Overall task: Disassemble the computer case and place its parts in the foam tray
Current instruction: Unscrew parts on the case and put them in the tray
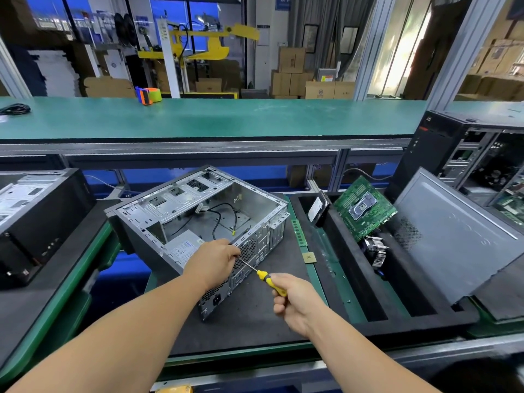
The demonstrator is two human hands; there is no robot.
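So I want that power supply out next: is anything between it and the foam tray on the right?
Yes. The power supply sits inside the computer case, so the rear wall stands on its tray side, with the left hand and screwdriver there. Beyond it, a memory stick and chip lie before the foam tray.

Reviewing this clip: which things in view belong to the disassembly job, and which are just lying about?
In the job:
open computer case
yellow screwdriver, gripped by right hand
left hand on the case's rear edge
foam tray holding motherboard, heatsink, side panel

Lying about:
tape rolls
black cable
other cases, left and right
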